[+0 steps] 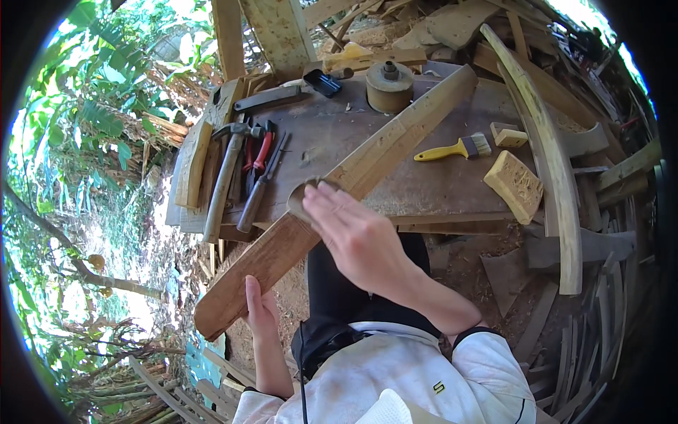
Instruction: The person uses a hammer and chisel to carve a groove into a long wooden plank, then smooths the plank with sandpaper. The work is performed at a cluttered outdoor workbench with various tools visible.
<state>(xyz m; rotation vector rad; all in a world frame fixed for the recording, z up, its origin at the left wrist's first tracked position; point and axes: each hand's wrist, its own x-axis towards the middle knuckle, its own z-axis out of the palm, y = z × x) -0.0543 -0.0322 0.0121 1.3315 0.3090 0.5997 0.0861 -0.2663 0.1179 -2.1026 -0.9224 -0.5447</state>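
Note:
A long wooden board [402,141] runs slantwise from the lower left, over the table edge, to the far right of the workbench. My left hand [261,309] grips it near its lower rounded end, thumb on top and the other fingers hidden beneath. Around the board's middle, my right hand [357,237] presses a folded piece of sandpaper [299,203] onto the upper face. The fingers of that hand lie together over the sheet, slightly blurred.
On the workbench [311,134] lie a hammer [229,169], red-handled pliers [264,147], a chisel-like tool [254,199], a yellow-handled brush [455,148], a round can [390,86] and wood blocks [514,185]. A long curved pole [547,141] leans at right. Scrap wood surrounds the bench.

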